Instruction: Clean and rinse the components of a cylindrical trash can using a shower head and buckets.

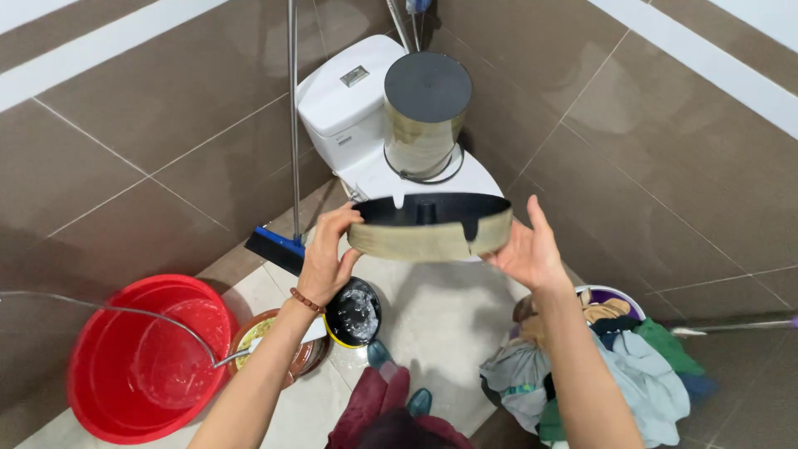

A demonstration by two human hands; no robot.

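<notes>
A shallow round lid (430, 226) with a black inside is held up above the toilet (353, 125), open side upward, long axis left to right. It is pinched at one rim by the left hand (326, 258), fingers closed on it; the right hand (525, 248) is spread flat against the other rim, so it is kept level. A metal bin (426, 116) is stood upside down on the toilet seat.

shallow round metal ring base (428, 229), black inside, held level
</notes>
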